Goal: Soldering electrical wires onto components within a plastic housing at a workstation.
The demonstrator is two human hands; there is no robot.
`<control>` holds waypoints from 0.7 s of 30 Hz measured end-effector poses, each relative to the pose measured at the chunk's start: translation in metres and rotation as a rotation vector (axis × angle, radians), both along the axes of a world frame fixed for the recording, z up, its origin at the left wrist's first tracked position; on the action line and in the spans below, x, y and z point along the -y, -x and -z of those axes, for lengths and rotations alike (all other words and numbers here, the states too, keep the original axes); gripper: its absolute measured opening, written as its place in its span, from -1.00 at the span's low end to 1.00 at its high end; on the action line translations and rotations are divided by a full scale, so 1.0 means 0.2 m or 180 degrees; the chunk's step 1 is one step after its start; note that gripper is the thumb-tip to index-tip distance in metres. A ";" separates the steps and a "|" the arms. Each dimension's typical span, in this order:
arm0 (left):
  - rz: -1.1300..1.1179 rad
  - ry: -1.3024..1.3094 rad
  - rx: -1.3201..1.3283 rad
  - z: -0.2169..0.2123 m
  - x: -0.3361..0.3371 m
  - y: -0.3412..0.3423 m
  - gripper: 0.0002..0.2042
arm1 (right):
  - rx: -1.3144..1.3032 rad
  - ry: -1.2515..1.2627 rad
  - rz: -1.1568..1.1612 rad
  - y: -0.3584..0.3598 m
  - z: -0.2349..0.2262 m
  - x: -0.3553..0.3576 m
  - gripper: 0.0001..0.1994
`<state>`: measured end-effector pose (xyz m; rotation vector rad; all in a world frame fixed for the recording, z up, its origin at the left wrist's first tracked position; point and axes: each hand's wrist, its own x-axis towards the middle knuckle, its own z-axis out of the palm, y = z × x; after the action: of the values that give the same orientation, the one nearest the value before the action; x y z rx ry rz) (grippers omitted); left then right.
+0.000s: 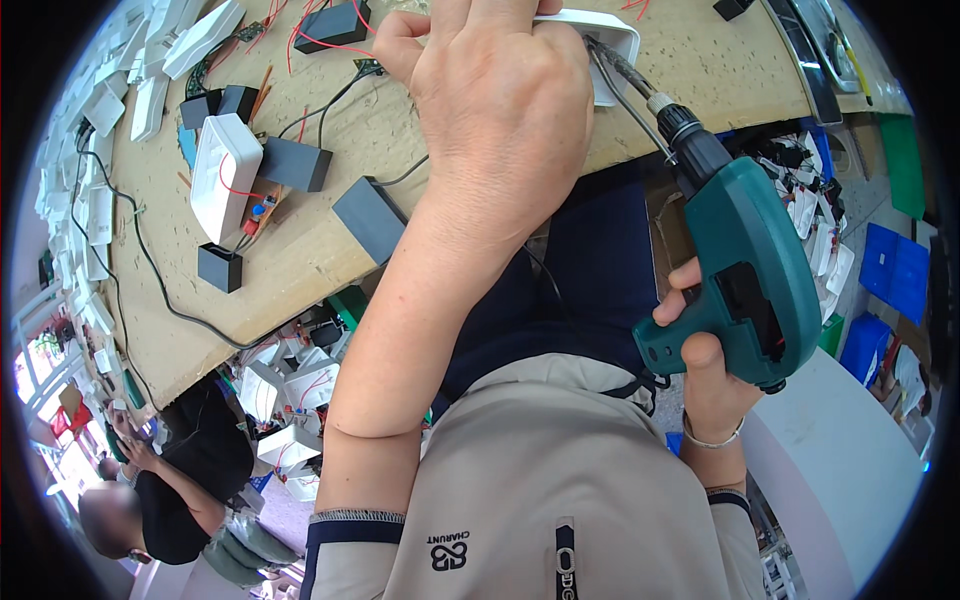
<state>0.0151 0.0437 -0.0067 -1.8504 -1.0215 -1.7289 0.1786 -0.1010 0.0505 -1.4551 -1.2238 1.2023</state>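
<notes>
A green soldering gun (750,250) is gripped by its handle in my right hand (708,355). Its metal tip and thin solder-feed tube point up and left into an open white plastic housing (617,40) at the table's near edge. Over the left part of that housing lies my left hand (505,95), back of the hand up. Its fingers are bent and run out at the top of the picture. What they pinch is hidden. Left of this hand is a small green circuit board (368,67) with a black cable.
Grey boxes (368,218), a white housing with red wires (222,180) and black cables (135,225) are spread over the worktable (310,255). Many white housings pile up at the far left. Bins of parts (805,200) stand right. Another person (180,480) works at lower left.
</notes>
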 end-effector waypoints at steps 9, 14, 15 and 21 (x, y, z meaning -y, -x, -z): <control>-0.0138 -0.0041 -0.0026 0.00 -0.01 0.00 -0.93 | 0.0172 -0.0155 0.0013 0.00 -0.01 0.02 -0.31; -0.0135 0.0063 -0.0022 0.01 0.01 0.00 -0.93 | 0.0176 -0.0011 -0.0006 0.00 -0.03 0.03 -0.32; -0.0154 0.0120 -0.0044 0.01 0.01 0.00 -0.93 | 0.0151 -0.0036 0.0061 0.01 -0.03 0.03 -0.32; -0.0199 -0.0033 -0.0064 0.00 0.00 0.01 -0.93 | -0.0136 -0.0150 -0.0320 -0.06 0.00 0.03 -0.41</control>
<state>0.0126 0.0435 -0.0066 -1.8066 -1.0494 -1.6734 0.1900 -0.1072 0.0512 -1.3404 -1.3006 1.2567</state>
